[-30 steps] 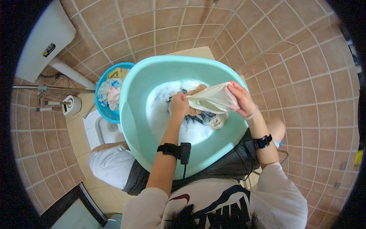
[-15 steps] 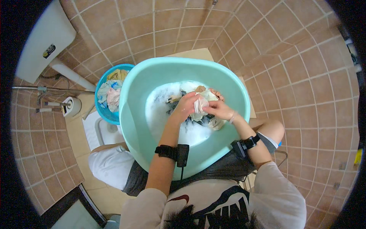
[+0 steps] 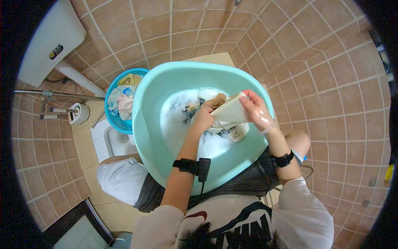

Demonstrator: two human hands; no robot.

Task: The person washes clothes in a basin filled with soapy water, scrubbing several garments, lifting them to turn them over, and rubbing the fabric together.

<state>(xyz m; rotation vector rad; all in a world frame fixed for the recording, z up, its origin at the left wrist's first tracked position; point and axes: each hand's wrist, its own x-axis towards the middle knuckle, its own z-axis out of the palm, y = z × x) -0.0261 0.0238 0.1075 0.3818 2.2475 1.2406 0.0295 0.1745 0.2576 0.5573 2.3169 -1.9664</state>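
A cream-white piece of cloth [image 3: 231, 111] is stretched between my two hands, over the suds in a large mint-green tub [image 3: 144, 137]. Its left end is pinched in my left hand [image 3: 204, 119]. At its upper right corner my right hand [image 3: 258, 111], with suds on its back, grips the edge. Below the cloth, other wet laundry lies in the foamy water [image 3: 176, 120]: a brown cloth [image 3: 217, 101], a pale bundle [image 3: 238, 133] and some dark fabric, partly hidden by my hands and the stretched cloth.
Left of the tub stands a blue basin [image 3: 111, 117] with several pastel garments [image 3: 125, 103]. Beside it are a white squat toilet [image 3: 118, 141] and a paper roll [image 3: 79, 113]. Tiled walls [image 3: 190, 25] rise behind and at the right. My knees flank the tub.
My hands were close together on a bunched pale cloth. My right hand has moved right and up, and the cloth is now spread out flat between both hands.
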